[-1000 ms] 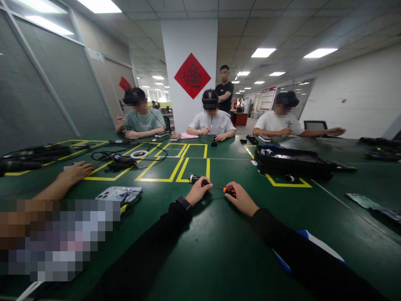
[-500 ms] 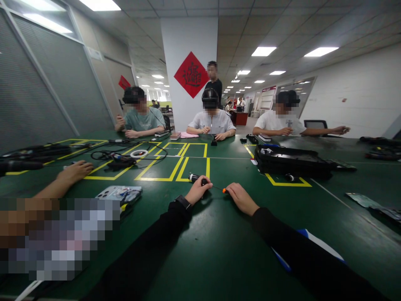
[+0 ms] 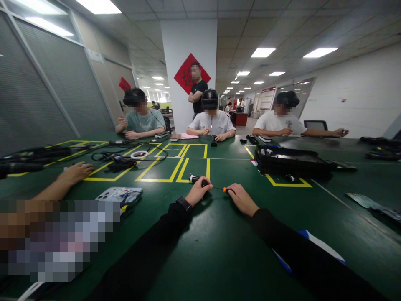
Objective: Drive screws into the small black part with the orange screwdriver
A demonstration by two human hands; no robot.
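Observation:
My left hand is closed on a small black part, whose exact kind I cannot make out. My right hand is closed around the handle of a screwdriver with an orange collar. Its thin shaft points left, and the tip meets or lies very close to the black part at my left fingertips. Just behind my left hand shows a black cylinder with a white end; whether it joins the held part is hidden by the fingers. Both hands are just above the green table.
A black open case lies right of my hands. Cables and a white coil lie on the left. A neighbour's hand rests there, near a clear bag. A blue-and-white item lies by my right sleeve. Several people sit opposite.
My hands and the screwdriver hold nearly the same position. The standing person in the background has moved left, in front of the red sign.

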